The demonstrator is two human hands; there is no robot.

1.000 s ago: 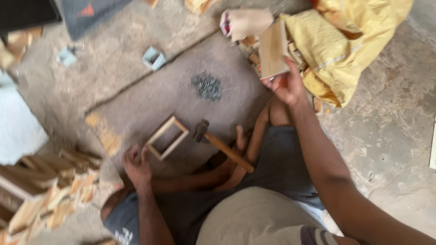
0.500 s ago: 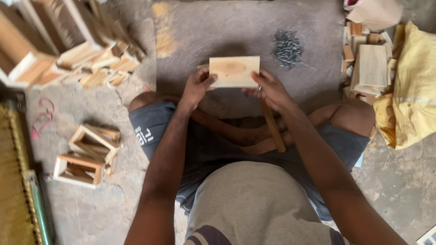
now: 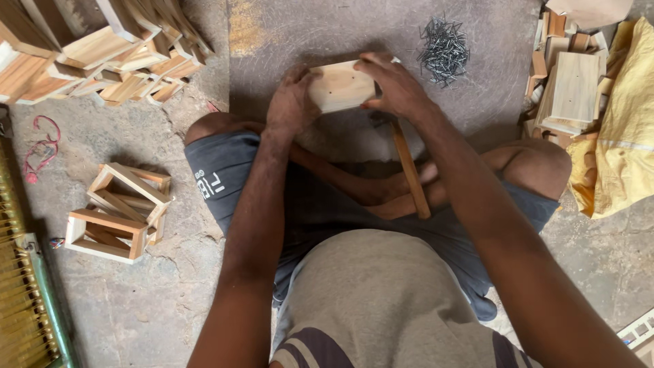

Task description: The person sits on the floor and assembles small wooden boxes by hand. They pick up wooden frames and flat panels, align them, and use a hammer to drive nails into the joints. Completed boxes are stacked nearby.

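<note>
A flat pale wooden panel (image 3: 338, 86) sits at about 12 o'clock from the seated person, above the grey mat (image 3: 286, 34) on the floor, with the left hand (image 3: 291, 102) closing its grip on the 9 o'clock end and the right hand (image 3: 395, 87) on the 3 o'clock end. The step appears to be seating and squaring this panel. Fixing it would likely call for one hand to hold it square while the other reaches for the nails (image 3: 443, 48) at 2 o'clock and the hammer (image 3: 409, 170) lying across the legs at 5 o'clock.

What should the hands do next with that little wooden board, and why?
Probably reach for a nail: both the left hand and the right hand hold the board on the mat, the nails lie just beyond, and the hammer lies unused.
</note>
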